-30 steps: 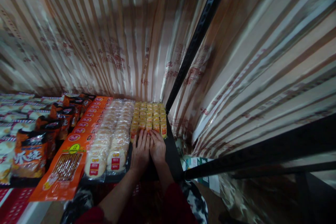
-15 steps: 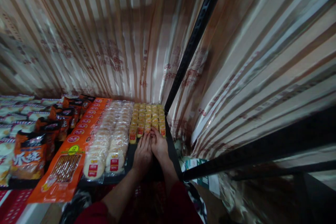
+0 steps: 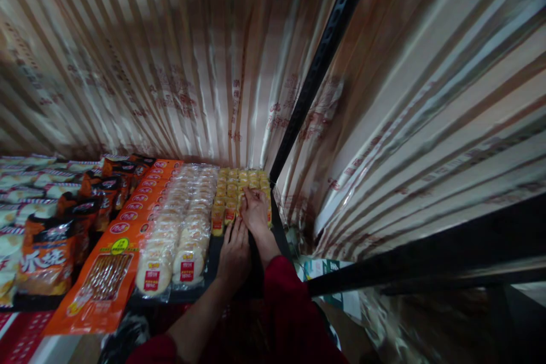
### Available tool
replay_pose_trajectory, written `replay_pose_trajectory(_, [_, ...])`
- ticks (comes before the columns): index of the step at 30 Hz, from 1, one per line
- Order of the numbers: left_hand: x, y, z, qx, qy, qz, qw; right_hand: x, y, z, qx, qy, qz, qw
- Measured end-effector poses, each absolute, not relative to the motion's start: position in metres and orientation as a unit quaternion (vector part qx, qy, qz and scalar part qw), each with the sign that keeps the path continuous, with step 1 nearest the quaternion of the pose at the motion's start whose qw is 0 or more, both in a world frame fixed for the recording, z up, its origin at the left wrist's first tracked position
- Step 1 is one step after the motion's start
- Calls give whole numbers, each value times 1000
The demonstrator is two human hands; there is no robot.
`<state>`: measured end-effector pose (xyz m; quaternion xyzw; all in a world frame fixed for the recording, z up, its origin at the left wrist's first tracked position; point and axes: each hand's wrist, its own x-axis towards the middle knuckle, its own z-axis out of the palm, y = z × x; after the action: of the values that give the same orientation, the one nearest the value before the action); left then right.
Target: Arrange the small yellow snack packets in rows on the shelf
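Rows of small yellow snack packets (image 3: pixel 232 187) with red labels stand at the right end of a black shelf (image 3: pixel 213 264). My right hand (image 3: pixel 255 213) reaches over the front rows, its fingers bent down and closed around a yellow packet that they largely hide. Just in front of the packets, my left hand (image 3: pixel 235 253) lies low over the shelf with its fingers stretched out together. Its fingertips come close to the front packets and to my right thumb side. Whether they touch a packet is hard to make out.
Clear-wrapped round crackers (image 3: pixel 187 256) stand in rows to the left. Beyond them are orange flat snack bags (image 3: pixel 98 278), orange-black bags (image 3: pixel 49 253) and white bags (image 3: pixel 32 207). A black post (image 3: pixel 315 79) rises at the shelf's right corner, before a pleated plastic sheet (image 3: pixel 205 96).
My right hand has moved forward and up onto the packets, away from my left fingertips. The left hand has drawn slightly back toward me. Before, both hands met at the front row.
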<state>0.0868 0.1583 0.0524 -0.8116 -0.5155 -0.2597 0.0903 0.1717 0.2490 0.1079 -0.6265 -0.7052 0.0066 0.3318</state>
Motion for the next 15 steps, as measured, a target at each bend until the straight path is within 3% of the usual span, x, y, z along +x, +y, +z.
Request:
replay_pose_trajectory(9, [88,159,53,-812,-526,-236,95,176,263,117,-635,-694,-16,339])
replay_pose_trajectory(15, [89,160,51,-807,-527,-250,87,177,284,123,-641,-706,-7,300])
